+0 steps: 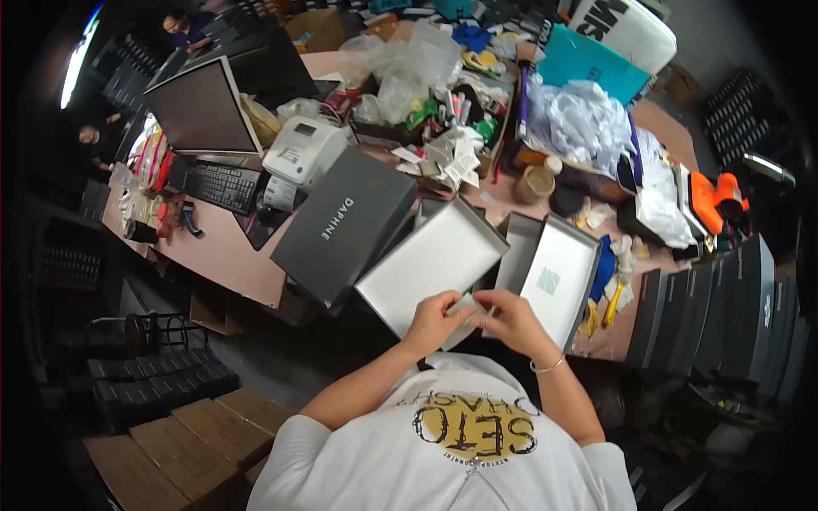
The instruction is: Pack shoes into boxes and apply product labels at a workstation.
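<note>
1. At the worktop's (pixel 226 264) near edge, the left hand (pixel 436 322) and right hand (pixel 515 322) pinch a small pale slip (pixel 464 309) in their fingertips; handling it seems the step in hand
2. The next move likely calls for a light pinch, clear of the box walls
3. Just beyond, an open white-lined box (pixel 432 264) and a second open box (pixel 567 264) crowd that edge, a dark grey box (pixel 345 226) leftward
4. Toward the far edge, crumpled plastic bags (pixel 579 123) limit space

The left head-worn fisheye camera looks steeply down from close above the wearer's white printed T-shirt (pixel 383 456) at six o'clock; it faces the pink worktop (pixel 226 262), which recedes toward twelve o'clock.
</note>
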A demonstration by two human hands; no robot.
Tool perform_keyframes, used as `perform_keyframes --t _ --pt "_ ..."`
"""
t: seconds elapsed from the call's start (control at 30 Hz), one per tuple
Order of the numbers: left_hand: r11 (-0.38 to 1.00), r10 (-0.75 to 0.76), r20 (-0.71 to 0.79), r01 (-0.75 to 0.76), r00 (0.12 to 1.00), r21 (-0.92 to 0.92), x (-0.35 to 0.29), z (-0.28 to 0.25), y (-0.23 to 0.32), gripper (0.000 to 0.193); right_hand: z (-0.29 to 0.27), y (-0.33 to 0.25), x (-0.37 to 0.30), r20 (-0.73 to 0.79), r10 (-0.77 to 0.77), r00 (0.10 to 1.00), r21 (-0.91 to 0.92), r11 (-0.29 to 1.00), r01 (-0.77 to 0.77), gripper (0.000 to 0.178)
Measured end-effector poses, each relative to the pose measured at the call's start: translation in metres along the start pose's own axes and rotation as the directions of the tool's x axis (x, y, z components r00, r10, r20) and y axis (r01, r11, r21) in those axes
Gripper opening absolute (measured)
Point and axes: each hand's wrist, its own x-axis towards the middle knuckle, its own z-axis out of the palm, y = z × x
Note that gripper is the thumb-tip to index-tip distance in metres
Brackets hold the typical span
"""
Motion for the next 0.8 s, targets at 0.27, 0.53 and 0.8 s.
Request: perform_keyframes --t 0.27,0.53,0.8 --pt "0.999 -0.047 0.16 0.05 0.986 -0.016 -0.023 -0.02 -0.016 0.027 0.015 0.019 0.003 0.001 0.098 0.995 0.073 0.993 -0.098 0.016" --pt "0.966 0.048 0.024 -0.052 0.999 0.251 -0.03 -0.047 -0.019 0.028 0.017 0.034 0.023 -0.292 0.057 0.955 0.039 0.998 -0.047 0.014" --pt "0.988 -0.127 0.056 0.122 0.99 0.09 -0.069 -0.108 -0.034 0.028 0.034 0.072 0.136 -0.025 -0.059 0.998 -0.226 0.973 0.051 0.022"
